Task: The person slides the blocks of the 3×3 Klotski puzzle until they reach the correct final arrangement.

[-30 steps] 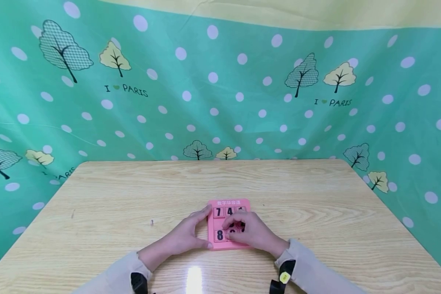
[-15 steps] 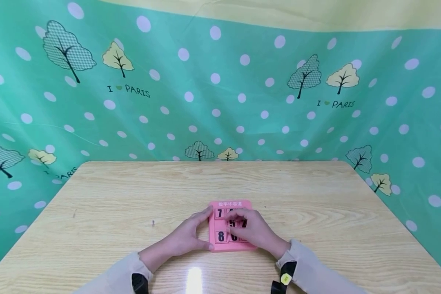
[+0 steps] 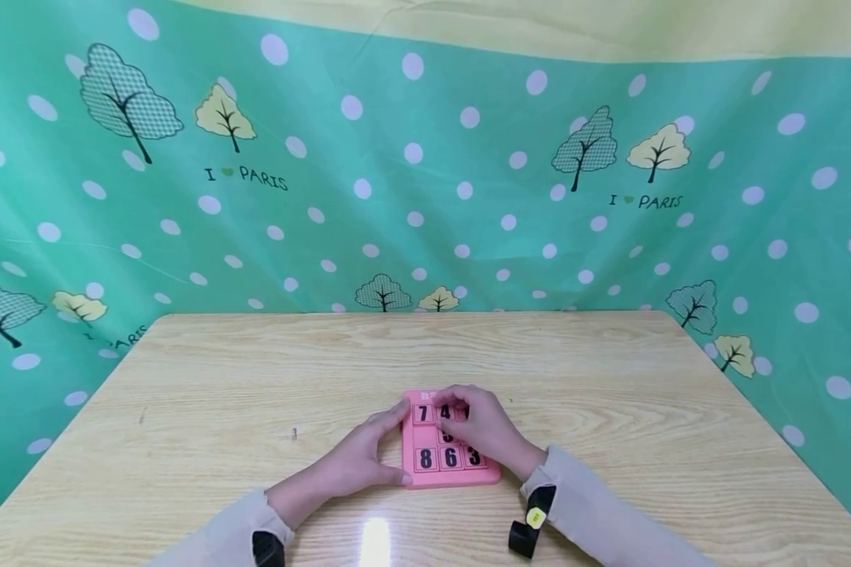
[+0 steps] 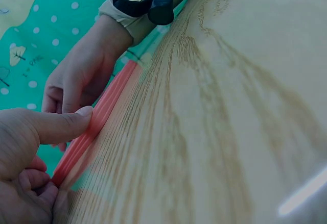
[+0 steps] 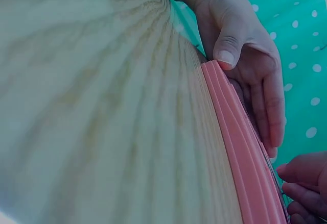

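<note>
A pink number slide puzzle [image 3: 454,479] lies flat on the table, its left middle slot vacant. My left hand [image 3: 358,457] holds its left side, thumb at the near corner and fingers at the far one. In the left wrist view the left thumb [image 4: 64,126] presses the board's near edge [image 4: 102,113]. Over the upper right tiles is my right hand [image 3: 488,425], thumb and bent fingers apart above the 4 tile [image 3: 445,412]. The 7 tile [image 3: 422,413] and the bottom row 8, 6, 3 show; the right tiles above the 3 are mostly covered.
The wooden table [image 3: 255,370] stretches away on all sides. A small dark mark [image 3: 294,432] shows left of the puzzle. Behind the table hangs a green dotted curtain [image 3: 312,260]. Both wrists carry black straps.
My right hand has shifted from the lower tiles toward the top row, uncovering the 6 and 3 and hiding part of the title. The left hand keeps its place on the board.
</note>
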The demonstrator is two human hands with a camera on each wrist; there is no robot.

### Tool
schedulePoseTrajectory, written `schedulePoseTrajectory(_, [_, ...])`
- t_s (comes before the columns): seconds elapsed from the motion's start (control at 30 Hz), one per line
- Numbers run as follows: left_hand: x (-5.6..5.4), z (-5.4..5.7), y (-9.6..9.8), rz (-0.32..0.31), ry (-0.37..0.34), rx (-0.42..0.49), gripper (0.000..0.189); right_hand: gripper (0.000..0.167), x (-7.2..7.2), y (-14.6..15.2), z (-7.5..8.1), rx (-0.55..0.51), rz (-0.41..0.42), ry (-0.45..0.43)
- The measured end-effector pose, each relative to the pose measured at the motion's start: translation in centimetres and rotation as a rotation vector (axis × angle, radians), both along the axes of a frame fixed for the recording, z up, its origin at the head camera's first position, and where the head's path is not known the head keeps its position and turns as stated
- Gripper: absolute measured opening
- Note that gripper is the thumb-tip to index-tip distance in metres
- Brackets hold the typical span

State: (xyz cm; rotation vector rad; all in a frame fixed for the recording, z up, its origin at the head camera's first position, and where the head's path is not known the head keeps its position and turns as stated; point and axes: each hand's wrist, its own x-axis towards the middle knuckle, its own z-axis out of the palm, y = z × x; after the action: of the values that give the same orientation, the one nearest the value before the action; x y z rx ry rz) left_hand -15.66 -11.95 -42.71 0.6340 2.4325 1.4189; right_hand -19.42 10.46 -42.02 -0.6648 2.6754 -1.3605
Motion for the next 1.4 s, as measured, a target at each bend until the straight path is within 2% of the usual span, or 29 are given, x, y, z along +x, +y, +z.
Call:
schedulePoseTrajectory(0.53, [0.0, 0.0, 0.0, -0.016, -0.016, 0.021, 0.099, 0.029, -0.1, -0.4, 0.1, 0.019, -0.032, -0.006])
schedulePoseTrajectory(0.8, [0.1, 0.1, -0.2, -0.017, -0.026, 0.026, 0.099, 0.025, 0.0, -0.5, -0.1, 0.019, -0.013, 0.009])
schedulePoseTrajectory(1.4, [0.1, 0.1, -0.1, 0.002, 0.003, -0.01, 0.099, 0.023, 1.9, 0.0, -0.1, 0.003, 0.059, 0.001])
